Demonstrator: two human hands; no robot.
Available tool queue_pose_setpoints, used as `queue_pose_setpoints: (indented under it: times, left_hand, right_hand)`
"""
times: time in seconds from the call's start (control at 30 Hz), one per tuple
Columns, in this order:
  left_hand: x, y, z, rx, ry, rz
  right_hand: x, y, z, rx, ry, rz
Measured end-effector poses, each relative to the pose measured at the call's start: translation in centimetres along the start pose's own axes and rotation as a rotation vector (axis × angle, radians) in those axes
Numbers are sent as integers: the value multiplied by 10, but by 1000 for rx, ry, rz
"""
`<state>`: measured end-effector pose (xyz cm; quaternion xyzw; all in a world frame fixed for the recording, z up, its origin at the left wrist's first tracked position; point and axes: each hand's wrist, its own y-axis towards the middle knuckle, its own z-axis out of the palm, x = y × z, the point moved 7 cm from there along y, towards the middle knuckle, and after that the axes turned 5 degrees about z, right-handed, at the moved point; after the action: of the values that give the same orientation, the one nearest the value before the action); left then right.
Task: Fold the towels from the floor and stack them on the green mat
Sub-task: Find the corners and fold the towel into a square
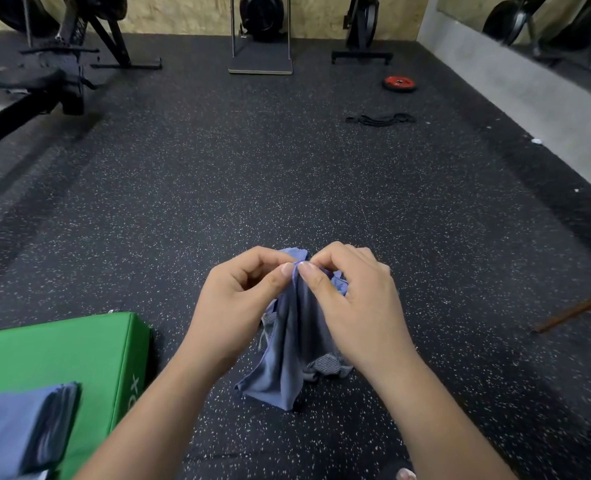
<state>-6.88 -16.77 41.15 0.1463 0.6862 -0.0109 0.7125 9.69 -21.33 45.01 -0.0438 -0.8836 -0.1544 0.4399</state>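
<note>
A crumpled blue-grey towel hangs above the speckled black floor in front of me. My left hand and my right hand both pinch its top edge between thumb and fingers, the fingertips nearly touching each other. The towel's lower end drapes down toward the floor. At the lower left lies the thick green mat. A stack of folded blue-grey towels rests on the mat's near corner.
Gym machines stand at the back left and centre. A red weight plate and black bands lie far right. A brown stick lies at the right edge, and a grey wall runs along the right.
</note>
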Motion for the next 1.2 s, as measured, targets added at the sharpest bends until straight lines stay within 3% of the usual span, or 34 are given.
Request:
queue_pose_setpoints:
  times: [0.37,0.47,0.63,0.87,1.03,1.2]
  left_hand:
    - [-5,0,-4,-2,-41,34]
    - [-9,5,-13,-47,-45,64]
    - [-12,14,-38,-166,-85,92]
    - [-26,16,-52,-205,-71,179]
    - [-32,14,-44,-204,2,205]
    - [-30,13,-34,-179,22,178]
  right_hand:
    - [3,1,1,17,-1,14]
    - [5,0,-2,26,-128,13]
    - [2,7,-22,-106,-309,-67]
    - [16,9,-50,-132,39,-178]
    - [9,9,-54,-201,101,-154]
    - [3,13,-49,-144,43,-103]
